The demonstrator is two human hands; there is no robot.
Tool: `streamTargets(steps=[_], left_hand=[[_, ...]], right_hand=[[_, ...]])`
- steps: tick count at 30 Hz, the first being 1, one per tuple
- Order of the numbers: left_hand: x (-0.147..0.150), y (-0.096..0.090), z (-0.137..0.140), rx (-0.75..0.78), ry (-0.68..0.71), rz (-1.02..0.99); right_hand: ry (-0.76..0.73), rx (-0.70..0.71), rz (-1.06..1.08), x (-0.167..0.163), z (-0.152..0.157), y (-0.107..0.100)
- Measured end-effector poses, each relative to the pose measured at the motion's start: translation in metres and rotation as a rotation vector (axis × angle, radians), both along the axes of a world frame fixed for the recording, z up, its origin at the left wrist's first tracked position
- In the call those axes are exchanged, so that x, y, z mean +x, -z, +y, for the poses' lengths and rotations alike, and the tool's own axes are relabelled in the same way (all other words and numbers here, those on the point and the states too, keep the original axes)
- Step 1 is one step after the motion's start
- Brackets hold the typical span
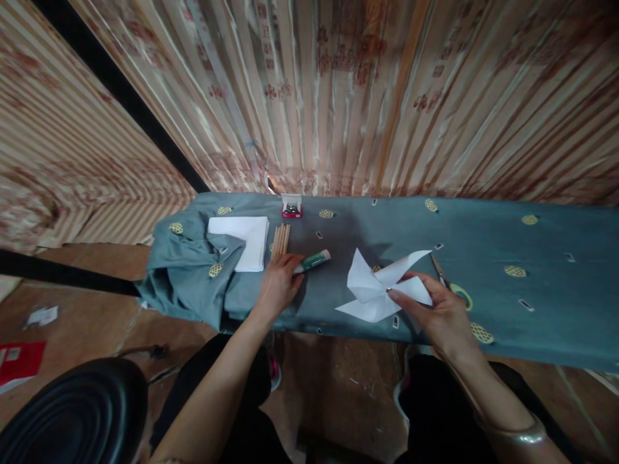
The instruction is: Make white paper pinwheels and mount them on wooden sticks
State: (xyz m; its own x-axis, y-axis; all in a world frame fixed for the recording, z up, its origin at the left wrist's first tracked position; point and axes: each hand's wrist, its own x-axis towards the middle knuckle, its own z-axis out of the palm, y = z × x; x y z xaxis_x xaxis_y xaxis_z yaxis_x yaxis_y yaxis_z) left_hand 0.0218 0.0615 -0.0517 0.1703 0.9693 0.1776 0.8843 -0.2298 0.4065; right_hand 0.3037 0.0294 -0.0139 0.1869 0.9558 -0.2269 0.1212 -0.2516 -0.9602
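A white paper pinwheel (368, 298) is above the front part of the worktop (488, 241), right of the middle, its blades fanned out. The right hand (442, 312) has its grip pinching the pinwheel, thumb at the small metallic spot in the centre and fingers along one blade. Just beyond that hand lie scissors (453, 287) with a pale green handle. The left hand (281, 282) covers the near ends of a bundle of wooden sticks (281, 237) and touches a green-and-white glue stick (315, 260); its fingers are bent, but I cannot tell whether its grip is closed on anything. White paper sheets (256, 240) lie left of the sticks, partly under bunched cloth (186, 270). Behind the sticks stands an open red box (292, 211) of small metallic pieces.
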Motion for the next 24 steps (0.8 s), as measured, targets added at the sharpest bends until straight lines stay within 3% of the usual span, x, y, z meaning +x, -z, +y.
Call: streamTargets(steps=[6, 14, 19, 24], left_hand=[[0.009, 0.002, 0.009, -0.021, -0.028, 0.128], [-0.01, 0.0, 0.027, 0.114, -0.134, -0.009], [-0.027, -0.002, 0.032, 0.036, -0.215, 0.141], [-0.022, -0.002, 0.033, 0.02, -0.259, 0.193]], right_hand=[[0.013, -0.027, 0.037, -0.004, 0.001, -0.003], [-0.014, 0.011, -0.003, 0.001, 0.0, 0.003], [-0.043, 0.043, -0.034, 0.006, -0.002, 0.006], [-0.027, 0.04, -0.011, 0.006, -0.002, 0.005]])
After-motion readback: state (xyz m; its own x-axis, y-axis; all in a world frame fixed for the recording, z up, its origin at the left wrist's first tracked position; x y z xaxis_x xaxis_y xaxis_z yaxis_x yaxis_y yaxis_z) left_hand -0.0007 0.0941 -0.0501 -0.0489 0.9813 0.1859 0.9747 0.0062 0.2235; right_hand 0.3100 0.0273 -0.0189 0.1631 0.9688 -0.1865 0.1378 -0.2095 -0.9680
